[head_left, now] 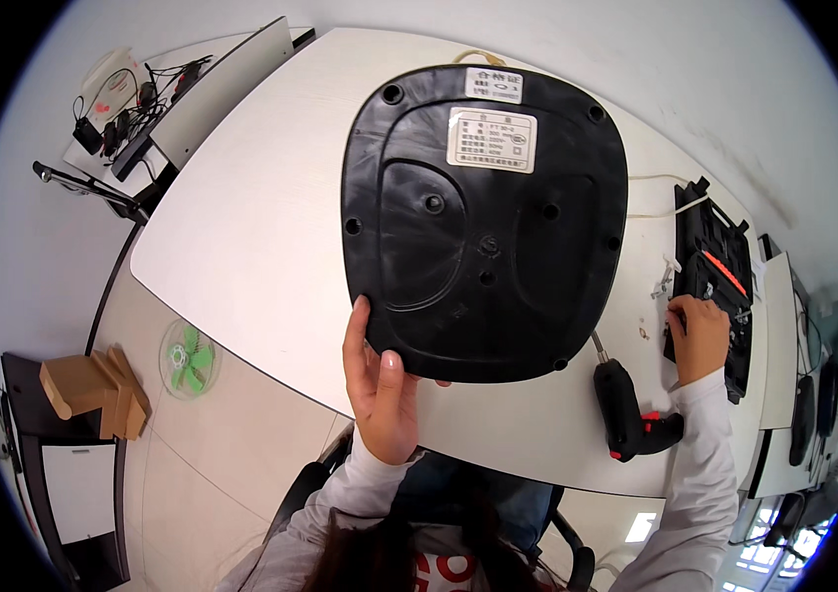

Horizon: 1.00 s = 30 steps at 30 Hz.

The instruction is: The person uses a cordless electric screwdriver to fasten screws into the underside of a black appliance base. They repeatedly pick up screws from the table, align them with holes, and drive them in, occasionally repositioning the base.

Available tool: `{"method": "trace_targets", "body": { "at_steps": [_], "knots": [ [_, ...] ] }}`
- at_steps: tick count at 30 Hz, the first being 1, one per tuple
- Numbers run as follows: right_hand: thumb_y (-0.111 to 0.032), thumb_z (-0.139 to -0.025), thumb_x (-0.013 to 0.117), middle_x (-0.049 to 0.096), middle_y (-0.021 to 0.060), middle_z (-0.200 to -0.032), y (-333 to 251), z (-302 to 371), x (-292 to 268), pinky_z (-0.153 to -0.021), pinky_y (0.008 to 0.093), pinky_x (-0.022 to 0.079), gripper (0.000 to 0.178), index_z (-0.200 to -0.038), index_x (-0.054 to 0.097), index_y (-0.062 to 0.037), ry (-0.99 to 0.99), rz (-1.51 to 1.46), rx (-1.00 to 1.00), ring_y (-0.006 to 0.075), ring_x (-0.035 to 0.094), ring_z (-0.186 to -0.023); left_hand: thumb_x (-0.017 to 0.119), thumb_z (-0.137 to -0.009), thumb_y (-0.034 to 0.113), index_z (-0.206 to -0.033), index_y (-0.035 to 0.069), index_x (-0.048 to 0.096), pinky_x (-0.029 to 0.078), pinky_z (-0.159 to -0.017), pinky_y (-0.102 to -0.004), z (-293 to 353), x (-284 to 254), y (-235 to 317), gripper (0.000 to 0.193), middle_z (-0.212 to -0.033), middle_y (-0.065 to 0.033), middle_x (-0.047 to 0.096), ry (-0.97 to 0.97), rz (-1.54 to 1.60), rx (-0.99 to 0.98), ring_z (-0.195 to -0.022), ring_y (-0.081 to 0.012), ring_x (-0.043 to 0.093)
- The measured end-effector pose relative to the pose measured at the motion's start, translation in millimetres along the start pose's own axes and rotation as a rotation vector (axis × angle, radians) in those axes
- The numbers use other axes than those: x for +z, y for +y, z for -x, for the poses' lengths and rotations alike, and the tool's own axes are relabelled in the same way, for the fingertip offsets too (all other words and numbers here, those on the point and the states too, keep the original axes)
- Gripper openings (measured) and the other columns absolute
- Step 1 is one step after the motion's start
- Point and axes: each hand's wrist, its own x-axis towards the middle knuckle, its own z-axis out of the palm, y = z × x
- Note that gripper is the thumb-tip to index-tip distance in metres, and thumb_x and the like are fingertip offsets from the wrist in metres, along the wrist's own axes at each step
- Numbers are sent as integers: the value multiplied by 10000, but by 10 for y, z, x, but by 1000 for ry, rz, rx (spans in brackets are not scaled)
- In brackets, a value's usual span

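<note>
My left hand (382,407) grips the lower left edge of a black plastic appliance base (508,296), thumb on its near face. The base is tilted up, its underside toward me, with screw holes round the rim and two white labels at the top. At the right, my right hand (699,335) is closed with its fingers curled down beside a black tool case (710,242); whatever its fingertips hold is hidden. Loose screws (663,286) lie just left of the case. A black and red cordless screwdriver (626,409) rests on the table below my right hand's fingers.
The white table (261,227) extends around the base. A pale cord (661,211) runs from behind the base toward the case. On the floor at left are a green fan blade in a clear guard (188,359) and cardboard pieces (93,395). Another desk (212,99) holds cables.
</note>
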Motion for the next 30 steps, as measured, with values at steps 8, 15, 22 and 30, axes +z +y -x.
{"method": "trace_targets", "body": {
  "at_steps": [8, 15, 22, 30],
  "knots": [
    [-45, -667, 736, 621, 15, -722, -488, -171, -608, -673, 296, 393, 150, -772, 632, -74, 61, -447, 61, 188, 544, -648, 427, -941, 155, -1449, 73, 116, 549, -682, -334, 28, -20, -7, 602, -1296, -126, 466, -4, -60, -27, -892, -215, 632],
    [-18, -633, 757, 637, 45, -755, -989, -379, -989, -665, 304, 434, 180, -766, 640, -50, 150, -604, -206, 212, 596, -708, 416, -948, 168, -1423, 43, 199, 553, -720, -317, 9, -61, -32, 537, -1329, -144, 416, -83, 16, 18, -1005, -230, 602],
    [-66, -686, 736, 619, 26, -758, -1360, -736, -1050, -664, 316, 423, 176, -833, 641, -83, 202, -730, -284, 221, 564, -684, 406, -921, 158, -1449, 90, 132, 535, -679, -333, 0, -16, 18, 599, -1314, -126, 446, -64, 34, -9, -960, -233, 609],
    [-41, -633, 755, 633, 29, -755, -1514, -938, -897, -650, 303, 428, 178, -783, 663, -69, 388, -595, -373, 208, 591, -698, 423, -906, 143, -1450, 88, 132, 533, -671, -344, 14, 7, 27, 619, -1272, -130, 477, -25, 21, -28, -931, -232, 616]
  ]
}}
